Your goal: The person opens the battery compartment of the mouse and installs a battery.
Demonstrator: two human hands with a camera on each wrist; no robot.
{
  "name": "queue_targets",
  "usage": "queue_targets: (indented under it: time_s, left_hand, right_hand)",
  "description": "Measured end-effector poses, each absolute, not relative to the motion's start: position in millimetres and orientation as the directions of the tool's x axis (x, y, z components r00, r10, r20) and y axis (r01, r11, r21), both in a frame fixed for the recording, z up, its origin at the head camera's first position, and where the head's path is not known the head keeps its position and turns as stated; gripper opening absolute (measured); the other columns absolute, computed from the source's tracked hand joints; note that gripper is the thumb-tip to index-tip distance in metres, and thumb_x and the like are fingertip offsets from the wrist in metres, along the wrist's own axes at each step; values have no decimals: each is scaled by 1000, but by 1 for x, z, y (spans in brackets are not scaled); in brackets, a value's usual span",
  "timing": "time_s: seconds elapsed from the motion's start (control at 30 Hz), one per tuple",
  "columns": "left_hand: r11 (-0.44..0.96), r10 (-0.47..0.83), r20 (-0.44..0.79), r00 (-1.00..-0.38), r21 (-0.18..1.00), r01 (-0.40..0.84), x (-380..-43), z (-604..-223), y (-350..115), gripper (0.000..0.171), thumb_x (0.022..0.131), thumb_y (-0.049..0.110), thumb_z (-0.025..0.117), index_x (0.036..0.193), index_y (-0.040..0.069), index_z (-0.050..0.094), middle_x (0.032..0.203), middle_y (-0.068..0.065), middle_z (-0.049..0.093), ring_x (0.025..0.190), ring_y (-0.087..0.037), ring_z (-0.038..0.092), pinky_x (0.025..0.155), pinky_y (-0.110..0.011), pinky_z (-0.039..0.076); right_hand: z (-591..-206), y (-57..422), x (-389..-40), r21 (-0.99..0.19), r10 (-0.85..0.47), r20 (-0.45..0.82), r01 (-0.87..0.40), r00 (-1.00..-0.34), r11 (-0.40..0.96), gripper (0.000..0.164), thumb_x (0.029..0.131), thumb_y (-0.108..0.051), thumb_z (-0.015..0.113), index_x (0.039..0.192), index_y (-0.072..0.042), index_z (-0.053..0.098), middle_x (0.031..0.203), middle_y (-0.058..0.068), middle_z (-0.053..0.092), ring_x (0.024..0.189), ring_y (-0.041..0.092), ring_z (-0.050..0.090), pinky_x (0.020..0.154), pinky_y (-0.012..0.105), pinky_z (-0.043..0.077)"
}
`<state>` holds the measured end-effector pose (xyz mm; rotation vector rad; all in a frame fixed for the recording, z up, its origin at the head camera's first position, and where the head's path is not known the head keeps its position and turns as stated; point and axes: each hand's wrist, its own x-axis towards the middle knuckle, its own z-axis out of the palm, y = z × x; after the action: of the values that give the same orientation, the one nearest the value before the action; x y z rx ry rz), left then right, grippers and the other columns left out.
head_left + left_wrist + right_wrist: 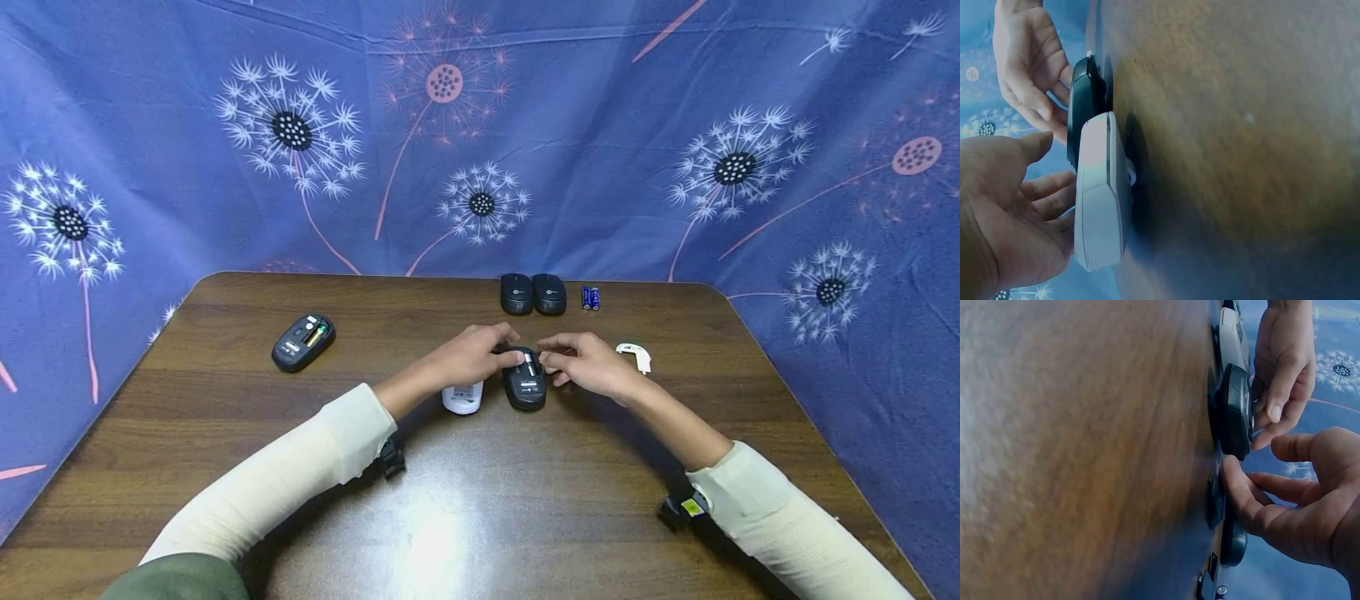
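A black computer mouse (525,390) lies underside up on the table, its battery bay uncovered with a pale battery (528,367) inside. My left hand (468,357) is over its left edge, thumb extended above the underside and fingers beyond the far end. From the right, my right hand (592,367) reaches to the same mouse, fingers loosely bent and nothing visible between them. Whether its fingertips touch the mouse I cannot tell. Left of the black mouse lies a white mouse (462,402), partly hidden by my left hand; the left wrist view shows its side (1100,200).
Two black mice (517,294) stand side by side at the table's back edge, with two blue batteries (591,298) to their right. A white curved cover (636,357) lies beyond my right hand. Far left, another overturned black mouse (303,342) has a green-and-gold battery in its bay.
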<state>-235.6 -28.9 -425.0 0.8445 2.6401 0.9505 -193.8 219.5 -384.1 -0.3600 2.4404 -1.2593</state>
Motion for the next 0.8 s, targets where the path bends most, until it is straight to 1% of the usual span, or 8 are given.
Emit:
queue_targets:
  time_s: [0.13,0.2,0.3,0.4,0.5,0.6,0.7,0.8]
  left_hand:
    - [634,577,37,-816,609,476,-263,-456,-32,50,114,53,63,147,16,69,138,-5,80,131,-20,74,116,-39,62]
    - [645,570,34,-821,601,472,-263,-449,-33,44,116,46,62,148,16,69,141,-5,79,133,-22,74,117,-43,61]
    - [640,579,41,-814,596,486,-268,-447,-37,45,117,42,59,152,14,67,147,-8,76,139,-26,71,121,-47,59]
    - [650,584,35,-811,578,494,-266,-434,-42,50,117,44,56,156,13,63,156,-12,69,148,-32,64,129,-52,52]
    - [678,579,25,-815,541,498,-257,-417,-45,55,118,42,52,163,10,57,166,-18,60,157,-39,54,136,-63,41]
    - [688,581,21,-814,521,505,-248,-401,-47,60,118,40,49,168,7,50,174,-20,51,166,-42,44,142,-67,30]
    - [705,590,7,-808,484,519,-245,-394,-47,63,119,39,47,172,5,44,178,-23,43,170,-42,36,145,-64,24]
    - [719,609,-7,-794,427,548,-246,-392,-44,66,120,41,44,174,4,39,181,-24,38,172,-40,33,146,-62,23]
  right_hand:
    - [-380,221,-196,-771,-342,-142,-113,-929,626,47,115,-20,62,154,6,62,132,25,79,105,27,81,90,35,70]
    - [-379,222,-198,-729,-335,-101,-159,-937,666,46,115,-22,63,154,3,64,135,22,80,111,30,81,97,40,69]
    - [-377,224,-202,-672,-358,-46,-236,-933,702,47,116,-24,63,155,3,64,142,22,77,126,39,78,111,53,66]
    - [-377,225,-208,-625,-413,-18,-312,-911,716,51,117,-25,62,159,3,59,152,24,70,141,45,69,121,63,59]
    - [-378,226,-214,-563,-479,6,-399,-878,724,55,117,-26,62,163,3,54,163,26,62,153,45,59,129,66,50]
    - [-379,226,-220,-484,-535,40,-485,-844,728,56,118,-27,60,165,3,52,169,26,55,161,46,49,136,67,42]
    - [-379,226,-226,-432,-571,60,-537,-819,725,57,119,-28,57,166,4,51,171,28,51,163,48,45,139,67,37]
    - [-378,224,-231,-402,-581,53,-550,-812,732,57,120,-29,55,167,3,48,173,30,47,165,49,42,139,69,34]
